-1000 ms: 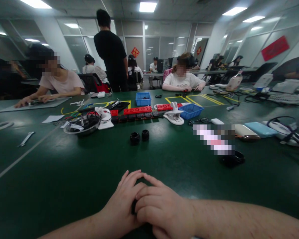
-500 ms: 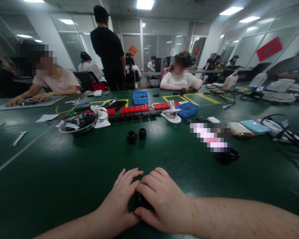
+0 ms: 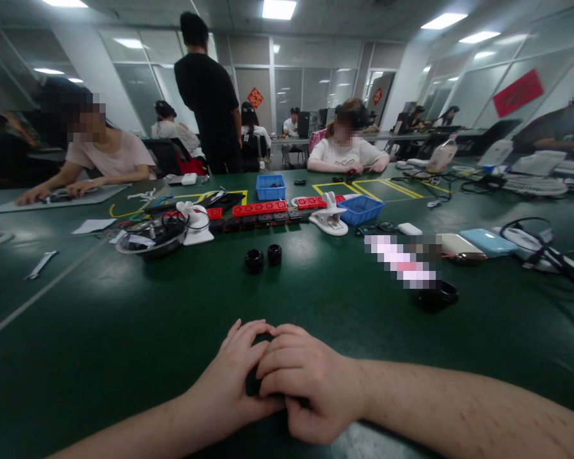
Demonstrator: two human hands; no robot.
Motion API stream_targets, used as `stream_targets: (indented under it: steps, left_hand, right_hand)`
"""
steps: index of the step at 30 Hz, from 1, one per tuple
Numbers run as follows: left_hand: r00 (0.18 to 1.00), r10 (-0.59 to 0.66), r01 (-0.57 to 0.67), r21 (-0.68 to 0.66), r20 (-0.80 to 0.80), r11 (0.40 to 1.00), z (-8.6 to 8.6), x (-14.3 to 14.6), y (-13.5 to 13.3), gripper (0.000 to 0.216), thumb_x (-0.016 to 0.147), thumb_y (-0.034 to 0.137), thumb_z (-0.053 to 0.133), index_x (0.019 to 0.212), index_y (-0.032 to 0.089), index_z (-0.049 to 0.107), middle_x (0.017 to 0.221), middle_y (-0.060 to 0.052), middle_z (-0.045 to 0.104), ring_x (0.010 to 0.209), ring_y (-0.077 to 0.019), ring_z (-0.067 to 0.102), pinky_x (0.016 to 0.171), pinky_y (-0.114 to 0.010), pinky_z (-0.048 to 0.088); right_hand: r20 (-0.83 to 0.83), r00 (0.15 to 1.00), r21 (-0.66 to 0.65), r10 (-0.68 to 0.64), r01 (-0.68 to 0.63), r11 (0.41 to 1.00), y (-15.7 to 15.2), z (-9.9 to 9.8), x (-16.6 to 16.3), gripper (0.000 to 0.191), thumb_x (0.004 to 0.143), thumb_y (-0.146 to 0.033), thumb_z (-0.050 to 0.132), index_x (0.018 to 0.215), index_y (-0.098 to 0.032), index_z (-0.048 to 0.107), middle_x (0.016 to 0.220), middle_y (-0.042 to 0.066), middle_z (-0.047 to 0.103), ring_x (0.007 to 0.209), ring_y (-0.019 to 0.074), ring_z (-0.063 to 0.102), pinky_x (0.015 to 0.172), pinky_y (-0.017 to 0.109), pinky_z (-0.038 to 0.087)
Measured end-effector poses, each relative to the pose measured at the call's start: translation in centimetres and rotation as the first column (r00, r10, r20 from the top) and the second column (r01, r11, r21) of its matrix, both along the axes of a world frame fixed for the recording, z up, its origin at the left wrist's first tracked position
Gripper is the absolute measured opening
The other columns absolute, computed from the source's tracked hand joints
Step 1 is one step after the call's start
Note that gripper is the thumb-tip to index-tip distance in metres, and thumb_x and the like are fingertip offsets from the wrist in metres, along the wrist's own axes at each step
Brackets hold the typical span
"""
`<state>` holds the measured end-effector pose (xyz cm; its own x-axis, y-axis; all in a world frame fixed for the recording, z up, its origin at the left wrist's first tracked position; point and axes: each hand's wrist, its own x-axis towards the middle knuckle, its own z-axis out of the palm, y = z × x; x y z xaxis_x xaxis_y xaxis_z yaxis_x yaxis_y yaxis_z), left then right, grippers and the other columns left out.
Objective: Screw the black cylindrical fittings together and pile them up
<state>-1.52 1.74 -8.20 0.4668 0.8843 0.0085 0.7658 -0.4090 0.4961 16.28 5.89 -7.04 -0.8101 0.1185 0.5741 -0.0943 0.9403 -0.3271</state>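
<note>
Both grips clamped: L hand (image 3: 232,379), R hand (image 3: 309,382) wrapped together round small black part (image 3: 253,382), on green table (image 3: 124,331).

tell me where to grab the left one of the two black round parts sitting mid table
Pinch the left black part from above by its round outer wall, grip set front to back: it sits flat on the table, and its twin stands close on the right.

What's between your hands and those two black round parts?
Head view: bare green table between the left hand and right hand, clasping a black part, and the black round parts.
</note>
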Motion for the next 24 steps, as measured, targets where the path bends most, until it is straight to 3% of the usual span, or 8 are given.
stream_targets:
  steps: [6,10,14,18,21,24]
  left_hand:
    - [1.0,-0.009,0.009,0.064,-0.016,0.998,-0.4,0.1,-0.1,0.057,0.065,0.041,0.068,0.117,0.025,0.052,0.122,-0.008,0.05,0.118,-0.0309,0.042,0.103,-0.059,0.017]
    - [1.0,-0.018,0.019,0.075,-0.018,0.997,-0.5,0.1,-0.2,0.063,0.067,0.043,0.068,0.123,0.026,0.046,0.125,-0.008,0.049,0.119,-0.0308,0.04,0.103,-0.059,0.016]
    - [0.999,-0.022,0.023,0.033,-0.025,0.999,-0.3,0.1,-0.2,0.058,0.066,0.039,0.069,0.119,0.026,0.049,0.127,-0.008,0.048,0.122,-0.0302,0.038,0.103,-0.059,0.013]
    - [1.0,-0.016,0.016,0.009,-0.026,1.0,0.0,0.1,-0.2,0.051,0.065,0.045,0.069,0.109,0.024,0.055,0.125,-0.009,0.048,0.121,-0.0312,0.038,0.104,-0.058,0.013]
    - [0.999,-0.025,0.025,0.024,-0.024,0.999,-0.1,0.1,-0.2,0.056,0.064,0.036,0.069,0.116,0.025,0.051,0.126,-0.008,0.048,0.121,-0.031,0.038,0.104,-0.058,0.015]
    - [0.999,-0.013,0.014,0.041,-0.029,0.999,-0.3,0.1,-0.4,0.057,0.061,0.021,0.064,0.117,0.026,0.05,0.126,-0.007,0.048,0.121,-0.031,0.038,0.104,-0.058,0.015]
  right_hand:
    - [0.017,0.999,0.041,0.034,-0.035,0.999,0.0,0.0,0.1,0.02,0.062,-0.019,0.036,0.074,-0.018,0.052,0.081,0.001,0.064,0.095,0.0133,0.054,0.105,0.038,0.02]
    - [-0.06,0.998,-0.028,-0.011,0.01,1.0,0.1,0.4,0.6,0.028,0.067,-0.025,0.037,0.088,-0.018,0.054,0.098,0.004,0.062,0.107,0.0181,0.049,0.106,0.046,0.012]
    - [-0.076,0.971,-0.158,-0.226,0.212,0.964,-0.3,1.1,0.7,0.041,0.076,-0.044,0.043,0.101,-0.013,0.052,0.1,0.01,0.058,0.094,0.0196,0.051,0.091,0.041,0.034]
    - [0.001,0.911,-0.097,-0.413,0.411,0.907,-1.0,1.0,0.4,0.058,0.068,-0.063,0.054,0.097,-0.012,0.054,0.09,0.009,0.058,0.08,0.0199,0.05,0.073,0.036,0.038]
    - [0.114,0.89,0.01,-0.441,0.443,0.897,-1.2,0.6,0.2,0.046,0.067,-0.055,0.061,0.086,-0.014,0.057,0.084,0.006,0.058,0.075,0.0186,0.049,0.07,0.035,0.036]
    - [0.181,0.902,0.042,-0.391,0.39,0.92,-1.2,0.5,0.2,0.03,0.072,-0.04,0.057,0.088,-0.014,0.057,0.084,0.007,0.057,0.076,0.0183,0.048,0.071,0.034,0.037]
